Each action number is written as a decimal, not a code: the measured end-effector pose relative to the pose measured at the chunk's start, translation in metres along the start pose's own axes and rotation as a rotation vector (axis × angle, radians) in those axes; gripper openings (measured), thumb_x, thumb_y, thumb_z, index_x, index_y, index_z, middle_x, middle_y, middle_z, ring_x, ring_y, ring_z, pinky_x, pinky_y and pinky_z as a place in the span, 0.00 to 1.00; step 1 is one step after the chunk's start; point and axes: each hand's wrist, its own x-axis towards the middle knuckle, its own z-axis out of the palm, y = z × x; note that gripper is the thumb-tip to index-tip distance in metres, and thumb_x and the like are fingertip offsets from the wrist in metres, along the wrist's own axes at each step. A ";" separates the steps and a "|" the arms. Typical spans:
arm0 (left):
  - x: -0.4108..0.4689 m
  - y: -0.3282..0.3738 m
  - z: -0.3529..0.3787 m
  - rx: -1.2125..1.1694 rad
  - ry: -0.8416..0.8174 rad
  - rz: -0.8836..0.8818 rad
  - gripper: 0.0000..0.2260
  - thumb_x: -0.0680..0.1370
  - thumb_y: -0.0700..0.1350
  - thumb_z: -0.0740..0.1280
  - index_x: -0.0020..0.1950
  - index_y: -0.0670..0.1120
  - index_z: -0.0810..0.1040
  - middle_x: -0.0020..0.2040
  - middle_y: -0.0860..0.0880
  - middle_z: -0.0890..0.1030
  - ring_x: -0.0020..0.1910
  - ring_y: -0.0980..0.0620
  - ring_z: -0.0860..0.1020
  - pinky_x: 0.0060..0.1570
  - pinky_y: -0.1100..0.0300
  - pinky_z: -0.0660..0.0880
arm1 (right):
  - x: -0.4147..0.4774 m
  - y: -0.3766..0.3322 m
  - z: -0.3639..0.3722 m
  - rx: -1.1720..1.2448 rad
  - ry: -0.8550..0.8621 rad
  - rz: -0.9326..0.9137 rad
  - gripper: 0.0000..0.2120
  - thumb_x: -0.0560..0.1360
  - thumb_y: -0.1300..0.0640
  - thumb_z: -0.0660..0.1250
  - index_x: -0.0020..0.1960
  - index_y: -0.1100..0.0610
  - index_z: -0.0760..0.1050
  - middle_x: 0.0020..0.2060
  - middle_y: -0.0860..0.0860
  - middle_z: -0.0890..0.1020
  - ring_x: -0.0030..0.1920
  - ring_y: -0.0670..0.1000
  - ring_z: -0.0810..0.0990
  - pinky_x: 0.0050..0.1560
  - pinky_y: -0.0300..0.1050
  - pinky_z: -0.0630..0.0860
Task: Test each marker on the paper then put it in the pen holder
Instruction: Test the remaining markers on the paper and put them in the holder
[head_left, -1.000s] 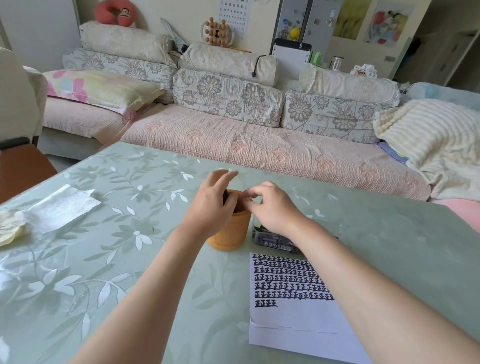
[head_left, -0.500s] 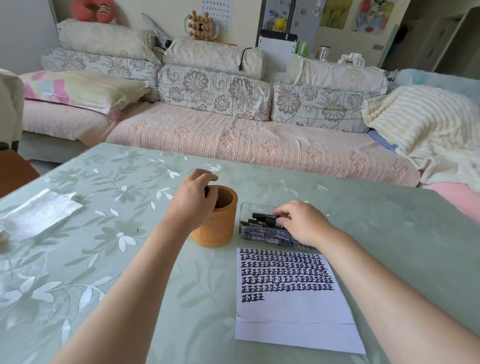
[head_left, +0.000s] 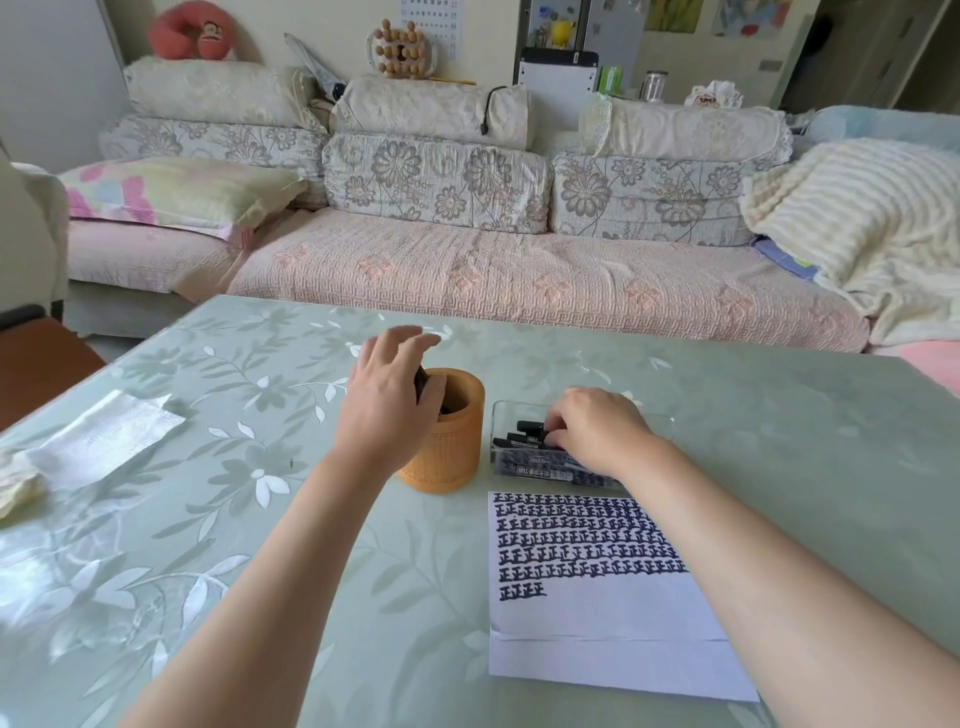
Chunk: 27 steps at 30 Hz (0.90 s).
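Orange pen holder (head_left: 441, 441): left hand (head_left: 387, 410) over black marker (head_left: 422, 381), fingers' grip unclear. Right hand (head_left: 597, 431) shifted to box (head_left: 497, 423), fingers pinching next marker (head_left: 527, 427); likely fresh test cycle.

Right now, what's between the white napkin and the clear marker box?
Head view: the orange pen holder, left hand holding a dark marker at its rim; the rest is bare tablecloth.

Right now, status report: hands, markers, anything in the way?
Left hand over pen holder, marker at thumb. Right hand pinching next marker in clear box. Nothing blocking.
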 end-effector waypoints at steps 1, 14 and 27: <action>0.000 0.004 -0.003 0.023 0.035 0.024 0.15 0.77 0.44 0.65 0.64 0.47 0.75 0.62 0.49 0.74 0.60 0.47 0.69 0.61 0.51 0.68 | -0.002 -0.002 -0.003 0.012 0.014 -0.007 0.08 0.78 0.48 0.67 0.54 0.50 0.80 0.53 0.48 0.80 0.53 0.54 0.79 0.48 0.47 0.69; -0.040 0.070 -0.013 -0.212 -0.137 0.164 0.14 0.76 0.44 0.66 0.62 0.48 0.74 0.52 0.53 0.76 0.52 0.53 0.75 0.53 0.55 0.74 | -0.056 -0.036 -0.049 0.657 0.421 -0.132 0.11 0.81 0.58 0.61 0.62 0.52 0.74 0.46 0.42 0.79 0.41 0.39 0.77 0.44 0.31 0.71; -0.095 0.085 -0.018 -0.258 -0.311 0.009 0.09 0.77 0.42 0.68 0.56 0.48 0.79 0.48 0.54 0.79 0.42 0.57 0.74 0.41 0.71 0.68 | -0.122 -0.027 -0.027 1.131 0.231 0.353 0.08 0.79 0.63 0.61 0.54 0.54 0.77 0.51 0.53 0.80 0.40 0.45 0.81 0.44 0.39 0.77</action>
